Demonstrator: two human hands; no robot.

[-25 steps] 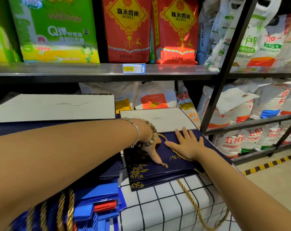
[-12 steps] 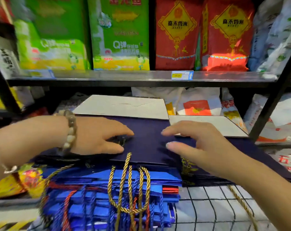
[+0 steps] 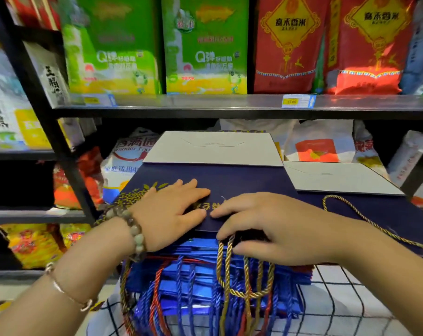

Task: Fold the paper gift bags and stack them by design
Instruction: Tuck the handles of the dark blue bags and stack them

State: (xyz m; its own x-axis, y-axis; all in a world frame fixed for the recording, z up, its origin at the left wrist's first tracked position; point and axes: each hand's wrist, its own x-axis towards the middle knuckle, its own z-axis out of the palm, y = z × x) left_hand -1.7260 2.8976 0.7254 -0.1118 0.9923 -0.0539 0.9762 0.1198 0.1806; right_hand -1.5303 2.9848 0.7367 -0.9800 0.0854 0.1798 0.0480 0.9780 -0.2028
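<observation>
The flattened navy gift bag [image 3: 242,180] lies at centre on the stack of blue gift bags [image 3: 205,270], which sits on the chequered worktop [image 3: 339,299]. The left hand [image 3: 171,214] presses flat on it from 9 o'clock, fingers straight. The right hand [image 3: 273,226] arches over its near edge at 4 o'clock, by the gold cord handles [image 3: 244,282]; whether it pinches anything I cannot tell. The bag is probably light, smooth, slippery paper with stiff creases, so it is best held by the side edges, not the cords.
</observation>
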